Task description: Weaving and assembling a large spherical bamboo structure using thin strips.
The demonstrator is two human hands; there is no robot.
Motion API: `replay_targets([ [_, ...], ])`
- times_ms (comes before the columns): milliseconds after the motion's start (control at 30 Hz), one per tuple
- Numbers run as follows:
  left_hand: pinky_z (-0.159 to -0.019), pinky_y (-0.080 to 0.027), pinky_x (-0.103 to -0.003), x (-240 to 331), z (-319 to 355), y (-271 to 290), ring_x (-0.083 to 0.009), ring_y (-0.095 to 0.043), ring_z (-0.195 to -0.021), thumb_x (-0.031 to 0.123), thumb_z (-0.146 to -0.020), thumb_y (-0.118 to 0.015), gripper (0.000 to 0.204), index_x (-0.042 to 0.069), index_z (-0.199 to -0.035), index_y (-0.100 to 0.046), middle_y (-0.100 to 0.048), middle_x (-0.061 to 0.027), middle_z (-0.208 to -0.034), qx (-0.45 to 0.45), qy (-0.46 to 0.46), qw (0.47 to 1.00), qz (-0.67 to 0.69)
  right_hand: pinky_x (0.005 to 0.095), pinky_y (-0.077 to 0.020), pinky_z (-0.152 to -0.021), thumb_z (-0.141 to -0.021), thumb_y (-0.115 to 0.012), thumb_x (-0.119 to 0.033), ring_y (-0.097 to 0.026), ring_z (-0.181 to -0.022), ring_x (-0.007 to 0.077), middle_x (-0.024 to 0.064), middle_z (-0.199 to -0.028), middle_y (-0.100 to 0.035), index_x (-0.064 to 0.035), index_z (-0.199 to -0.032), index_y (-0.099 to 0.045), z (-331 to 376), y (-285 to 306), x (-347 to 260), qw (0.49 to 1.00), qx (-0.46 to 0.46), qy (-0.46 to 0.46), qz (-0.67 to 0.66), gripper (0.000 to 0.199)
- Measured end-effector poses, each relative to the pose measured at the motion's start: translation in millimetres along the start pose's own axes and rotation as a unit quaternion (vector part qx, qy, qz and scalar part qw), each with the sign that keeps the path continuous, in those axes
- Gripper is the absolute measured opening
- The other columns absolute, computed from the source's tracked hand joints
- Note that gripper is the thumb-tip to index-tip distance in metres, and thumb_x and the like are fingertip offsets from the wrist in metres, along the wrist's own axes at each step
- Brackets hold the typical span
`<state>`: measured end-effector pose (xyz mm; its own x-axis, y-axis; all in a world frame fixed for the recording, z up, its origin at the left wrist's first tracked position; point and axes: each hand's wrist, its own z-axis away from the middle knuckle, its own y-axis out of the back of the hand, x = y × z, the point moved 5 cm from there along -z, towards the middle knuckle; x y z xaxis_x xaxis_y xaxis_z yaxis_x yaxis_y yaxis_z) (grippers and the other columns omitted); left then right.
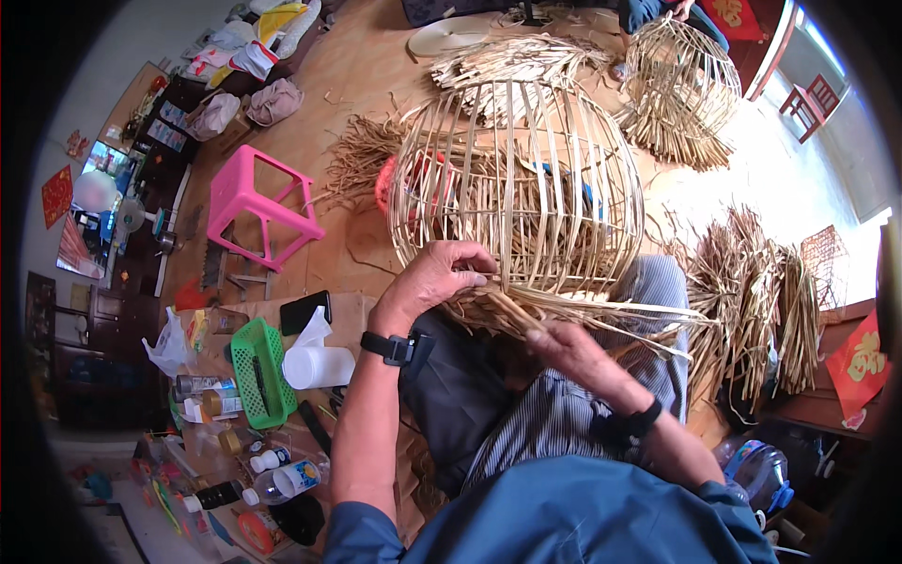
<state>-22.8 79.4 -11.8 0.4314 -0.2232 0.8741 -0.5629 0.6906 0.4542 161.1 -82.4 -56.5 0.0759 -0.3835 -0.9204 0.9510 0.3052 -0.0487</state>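
A tan, barrel-shaped, slender-slatted basket [514,188] sits close, likely for easy reach; at its near rim, left hand [440,274] and right hand [581,357] clamp fingers on brown straw strands [510,308], seemingly for tension.

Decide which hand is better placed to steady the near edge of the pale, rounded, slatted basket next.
Probably the left hand: it is right at the basket's near edge; the right hand sits lower and farther off, holding a brown, dry plant-fibre strip.
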Motion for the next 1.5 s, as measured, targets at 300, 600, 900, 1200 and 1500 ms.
replay_targets([
  [300,-0.098,-0.059,-0.031,-8.6,7.2,-4.5,-0.0122,-0.073,-0.106,-0.003,-0.092,-0.077,0.027,-0.001,-0.119,-0.076,-0.079,-0.0043,-0.112,-0.029,0.017,0.993,0.109,0.0440,-0.0491,-0.063,-0.110,-0.066,-0.022,-0.057,-0.065,0.0247,0.0189,-0.070,-0.057,0.0028,-0.089,-0.063,-1.4,39.3,21.5,0.957,0.100,0.128,0.239,0.033],
  [600,-0.084,-0.059,-0.042,-3.1,7.4,-18.3,-0.0344,-0.076,-0.094,0.018,-0.105,-0.071,0.017,0.003,-0.111,-0.071,-0.076,-0.0171,-0.098,0.152,-0.129,0.976,-0.082,0.0399,-0.0499,-0.073,-0.112,-0.060,-0.018,-0.053,-0.079,0.0154,0.0067,-0.081,-0.062,0.0020,-0.095,-0.068,-10.5,33.7,20.5,0.991,0.034,0.103,0.079,0.028],
  [900,-0.066,-0.055,-0.051,4.7,-5.0,-35.6,-0.0395,-0.071,-0.076,0.020,-0.106,-0.067,0.022,0.007,-0.091,-0.058,-0.068,-0.0161,-0.080,0.348,-0.156,0.887,-0.260,0.0410,-0.0506,-0.075,-0.113,-0.058,-0.016,-0.054,-0.078,0.0207,0.0124,-0.080,-0.061,0.0026,-0.094,-0.066,-0.3,31.7,-3.2,0.974,0.054,0.068,0.209,0.028],
  [1200,-0.062,-0.053,-0.047,-2.0,-3.4,-48.9,-0.0333,-0.069,-0.066,0.023,-0.104,-0.070,0.027,0.009,-0.083,-0.060,-0.066,-0.0108,-0.071,0.419,-0.155,0.852,-0.274,0.0388,-0.0486,-0.077,-0.112,-0.059,-0.013,-0.049,-0.082,0.0180,0.0078,-0.082,-0.056,0.0036,-0.095,-0.063,-0.9,31.8,6.1,0.981,0.055,0.046,0.178,0.024],
  [1500,-0.071,-0.055,-0.046,5.0,-4.9,-49.7,-0.0307,-0.071,-0.079,0.014,-0.098,-0.071,0.018,0.007,-0.088,-0.058,-0.069,-0.0119,-0.088,0.364,-0.143,0.859,-0.329,0.0279,-0.0337,-0.059,-0.116,-0.058,-0.030,-0.037,-0.067,0.0070,-0.0054,-0.073,-0.045,-0.0051,-0.093,-0.061,0.8,24.4,15.3,0.999,0.018,-0.010,0.047,0.034],
])
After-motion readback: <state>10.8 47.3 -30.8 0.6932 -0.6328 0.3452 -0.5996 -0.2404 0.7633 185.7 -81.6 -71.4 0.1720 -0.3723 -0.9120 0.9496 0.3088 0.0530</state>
